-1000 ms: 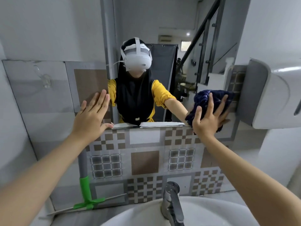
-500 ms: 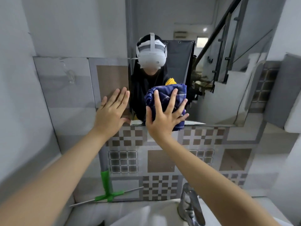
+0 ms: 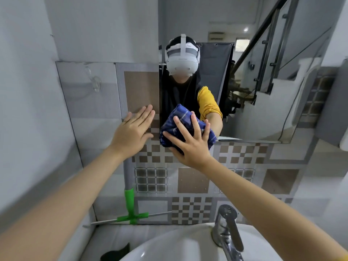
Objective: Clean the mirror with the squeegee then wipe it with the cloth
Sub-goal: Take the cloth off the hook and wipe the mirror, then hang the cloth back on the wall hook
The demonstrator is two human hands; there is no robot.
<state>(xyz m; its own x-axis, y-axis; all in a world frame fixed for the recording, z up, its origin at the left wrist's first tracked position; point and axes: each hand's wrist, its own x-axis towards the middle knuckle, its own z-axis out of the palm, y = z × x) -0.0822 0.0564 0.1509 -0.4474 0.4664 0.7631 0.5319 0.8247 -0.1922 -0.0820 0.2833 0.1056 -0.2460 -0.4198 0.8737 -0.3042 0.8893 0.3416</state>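
Observation:
The mirror [image 3: 263, 76] hangs on the tiled wall above the basin. My right hand [image 3: 190, 144] presses a bunched dark blue cloth [image 3: 178, 119] flat against the mirror's lower left corner, fingers spread and straight. My left hand [image 3: 131, 132] lies flat on the wall tile just left of the mirror's edge, fingers straight. The squeegee [image 3: 129, 208], with a grey pole, green neck and thin blade, leans upright against the wall below my left hand, blade down on the ledge.
A white basin [image 3: 169, 247] with a chrome tap [image 3: 227, 230] sits below. A clear suction hook [image 3: 95, 81] sticks to the tile at upper left. A dark object [image 3: 115, 253] lies on the ledge beside the basin. A white dispenser [image 3: 343, 129] is at the right edge.
My right hand has slid the cloth from the mirror's lower right to its lower left corner. My left hand has stayed flat on the wall.

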